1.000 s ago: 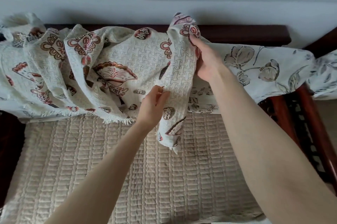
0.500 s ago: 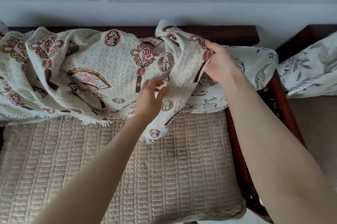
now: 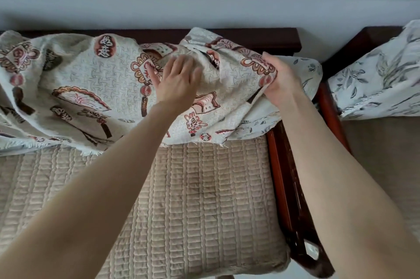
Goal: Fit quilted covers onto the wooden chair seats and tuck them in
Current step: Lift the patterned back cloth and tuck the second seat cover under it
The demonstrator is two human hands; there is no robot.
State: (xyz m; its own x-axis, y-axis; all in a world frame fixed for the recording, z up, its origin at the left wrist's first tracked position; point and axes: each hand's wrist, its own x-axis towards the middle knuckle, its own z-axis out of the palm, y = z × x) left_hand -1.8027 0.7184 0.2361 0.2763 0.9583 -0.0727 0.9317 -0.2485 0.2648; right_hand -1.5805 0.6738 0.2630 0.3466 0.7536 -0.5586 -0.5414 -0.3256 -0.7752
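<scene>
Cloth with red fans and lanterns [image 3: 95, 88] hangs over the chair's back rail [image 3: 261, 38], its long side running left to right, far out past the left hand [image 3: 177, 85]. That hand lies flat on it, fingers spread, holding nothing. The right hand [image 3: 281, 83] is curled round the cloth's bunched right end. The quilted cover [image 3: 204, 199] lies on the seat below both hands, its back edge hidden under the cloth. I think the cloth must lift away before that edge gets tucked. A wooden armrest [image 3: 281, 176] stands just right of the right hand, beside a flowered cloth [image 3: 304, 74].
</scene>
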